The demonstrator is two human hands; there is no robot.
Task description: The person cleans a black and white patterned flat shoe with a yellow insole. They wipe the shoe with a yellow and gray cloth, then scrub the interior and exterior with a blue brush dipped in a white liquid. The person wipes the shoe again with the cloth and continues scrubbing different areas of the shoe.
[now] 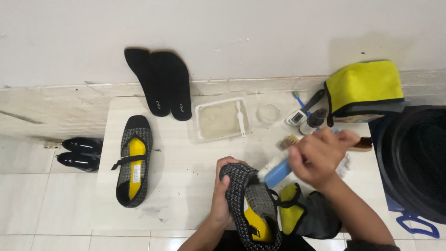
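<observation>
Shoe in hand: a grey knit flat shoe (253,200) with a yellow lining, held tilted above the near edge of the low white surface (186,186), opening turned up and toward the person.
Left hand: the left hand (222,195) wraps around the shoe's left side, fingers curled over the toe rim, thumb on the outside; it is closed on the shoe.
Right hand: the right hand (318,158) is closed in a fist around a brush (278,172) with a blue handle and a white head, which slants down-left.
Brush position: its white head touches the shoe's upper edge near the toe; motion blur hides the bristles.
Second shoe: the matching shoe (133,160) lies flat on the surface to the left, well apart, sole down, strap across the yellow lining.
Insoles: two black insoles (160,86) lean side by side against the wall behind it.
Tray: a clear shallow tray (222,120) of cloudy liquid sits in the middle, a white toothbrush (240,118) lying in it.
Cloths: a yellow cloth with black trim (364,86) lies at the far right corner; another (302,216) lies just right of the held shoe.
Floor: a pair of black glossy shoes (80,153) stands on the tiles to the left.
</observation>
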